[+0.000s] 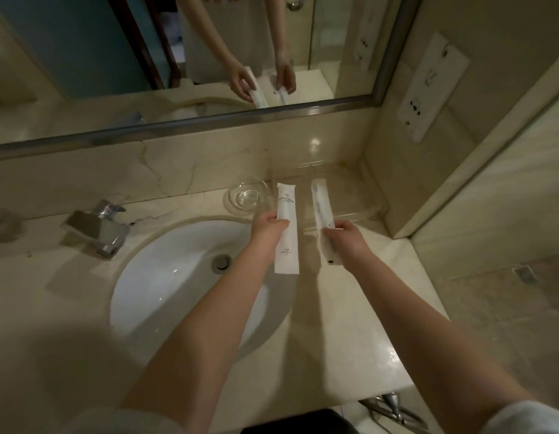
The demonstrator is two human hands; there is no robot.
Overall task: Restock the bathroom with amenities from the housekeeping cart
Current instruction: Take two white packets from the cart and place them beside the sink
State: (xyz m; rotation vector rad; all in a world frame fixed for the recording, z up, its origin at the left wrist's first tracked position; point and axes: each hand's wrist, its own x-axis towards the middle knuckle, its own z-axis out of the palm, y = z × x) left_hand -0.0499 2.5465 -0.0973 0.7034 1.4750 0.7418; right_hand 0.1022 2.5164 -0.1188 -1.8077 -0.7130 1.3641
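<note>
Where the fingers (272, 218) of the left hand (267, 236) curl round the middle of a white packet (287, 202), the packet points lengthwise away from the person, printed face up, its near end by the right rim of the basin (178, 277). The right hand (348, 241) pinches a clear packet (319, 198) between thumb and fingertips (330, 228) about halfway along; something slim and white shows through the wrap (too blurred to name). Both packets are held side by side, near each other but apart, above the counter (350, 324). Their far ends reach over a clear tray (362, 211) that lies in the back right corner; whether they touch it cannot be told. Just left of the tray sits a round glass dish (245, 198). A chrome tap (96, 230) stands on the counter left of the basin. The mirror (84, 57) above the back ledge repeats both hands and both packets.
</note>
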